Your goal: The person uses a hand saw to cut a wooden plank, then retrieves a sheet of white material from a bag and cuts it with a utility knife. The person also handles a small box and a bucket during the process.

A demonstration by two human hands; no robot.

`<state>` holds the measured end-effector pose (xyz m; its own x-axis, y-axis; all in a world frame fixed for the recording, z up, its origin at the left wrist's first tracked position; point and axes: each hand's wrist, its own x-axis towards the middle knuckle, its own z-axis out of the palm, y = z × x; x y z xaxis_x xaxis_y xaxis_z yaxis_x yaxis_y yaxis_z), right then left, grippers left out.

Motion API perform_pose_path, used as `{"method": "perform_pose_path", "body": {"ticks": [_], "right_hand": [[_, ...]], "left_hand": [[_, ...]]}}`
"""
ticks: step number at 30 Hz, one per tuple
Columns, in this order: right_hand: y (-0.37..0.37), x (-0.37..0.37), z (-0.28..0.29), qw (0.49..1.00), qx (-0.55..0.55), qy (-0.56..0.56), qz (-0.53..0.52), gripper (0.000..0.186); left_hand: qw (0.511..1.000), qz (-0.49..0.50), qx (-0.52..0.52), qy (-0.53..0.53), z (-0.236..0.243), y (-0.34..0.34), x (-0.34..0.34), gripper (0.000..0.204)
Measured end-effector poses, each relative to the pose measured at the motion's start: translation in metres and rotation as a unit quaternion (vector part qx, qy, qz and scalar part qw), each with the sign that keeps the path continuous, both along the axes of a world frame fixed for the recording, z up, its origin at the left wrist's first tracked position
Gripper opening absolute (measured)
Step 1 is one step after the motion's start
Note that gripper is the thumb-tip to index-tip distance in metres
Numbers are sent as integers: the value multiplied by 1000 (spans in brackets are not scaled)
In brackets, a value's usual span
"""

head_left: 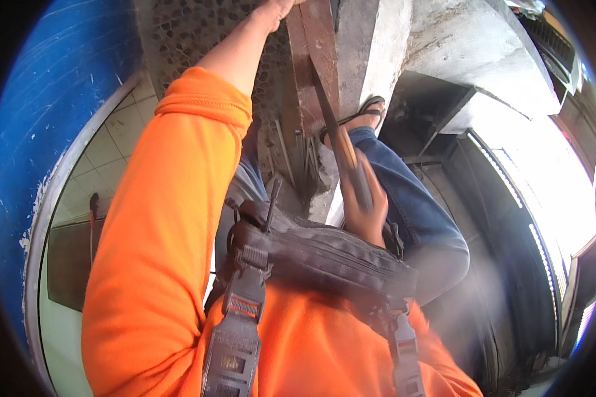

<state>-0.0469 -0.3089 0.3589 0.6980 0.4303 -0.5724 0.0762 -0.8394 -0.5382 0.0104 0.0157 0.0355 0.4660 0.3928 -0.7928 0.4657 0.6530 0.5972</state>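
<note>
My right hand (365,206) is closed round the wooden handle of what looks like a handsaw (328,109). Its dark, narrow blade points away from me and lies along or against a reddish-brown wooden board (303,73); no teeth can be made out. Blur softens this hand and the handle. At the top edge, my left hand (276,12) reaches to the far part of the board and touches its left side. Most of those fingers are cut off by the picture's edge, so their grip cannot be judged.
My sandaled right foot (371,114) is beside the board, near a pale concrete block (377,46). Pebbled floor (198,40) lies left of the board. A blue panel (59,99) curves along the left. Across my waist sits a black bag (324,258).
</note>
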Motion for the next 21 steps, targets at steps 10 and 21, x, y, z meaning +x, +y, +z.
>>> {"method": "perform_pose_path", "body": {"ticks": [10,21], "right_hand": [[-21,-12,24,999,34,16,13,53],[64,32,-71,1000,0,-10,17,47]], "left_hand": [[995,0,25,95,-29,8,-6,98],[994,-5,-35,103,0,7,-1,103]]}}
